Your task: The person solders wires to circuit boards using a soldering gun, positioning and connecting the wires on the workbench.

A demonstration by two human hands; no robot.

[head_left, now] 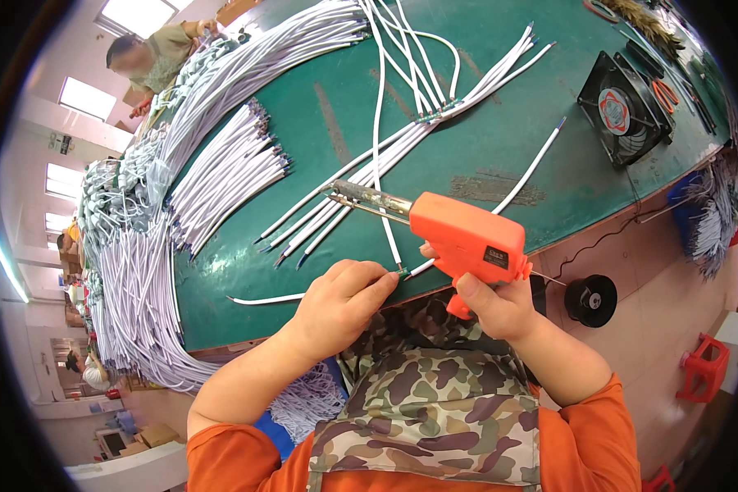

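My right hand (500, 305) grips an orange soldering gun (459, 234) by its handle. The gun's metal tip points left, above several white cables (328, 215) lying on the green table. At the table's near edge my left hand (336, 302) pinches a small green circuit board (403, 273) between thumb and finger. From the board one white cable runs up the table, and others extend left and right. Farther back, several boards in a row (439, 111) sit across the cable bundle, with more white cables joined to them. Whether solder is on the held board is too small to tell.
Piles of white cables (230, 176) cover the table's left side. A black fan (623, 111) stands at the right, near orange-handled scissors (664, 96). Below the right edge is a black spool (590, 301), with a red stool (703, 367) beyond. Another person (168, 53) works far left.
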